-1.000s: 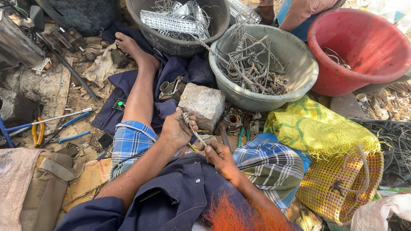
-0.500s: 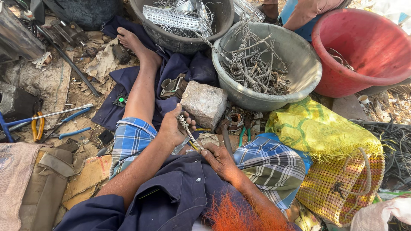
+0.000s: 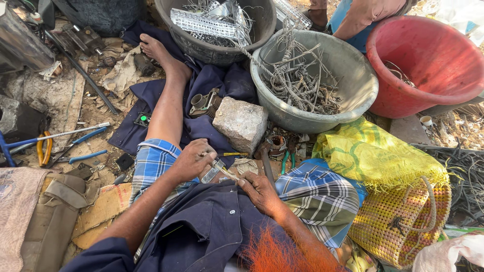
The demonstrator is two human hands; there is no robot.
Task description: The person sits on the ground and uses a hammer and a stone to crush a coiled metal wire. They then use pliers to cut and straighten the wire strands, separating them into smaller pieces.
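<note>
Left hand: I see my left hand [image 3: 193,160] closed round a small metal tool [image 3: 212,171], resting on the checked cloth [image 3: 151,161] over my thigh.
Right hand: my right hand [image 3: 258,191] is curled, fingertips pinching a thin wire piece [image 3: 229,175] that meets the tool's tip.
Nearby: a grey stone block [image 3: 241,123] sits just ahead, the grey basin [image 3: 353,108] of tangled wire beyond it.

A red tub [image 3: 433,60] is seen beside a grey bowl [image 3: 353,108] of wires; a stone block [image 3: 241,123] is nearby.
</note>
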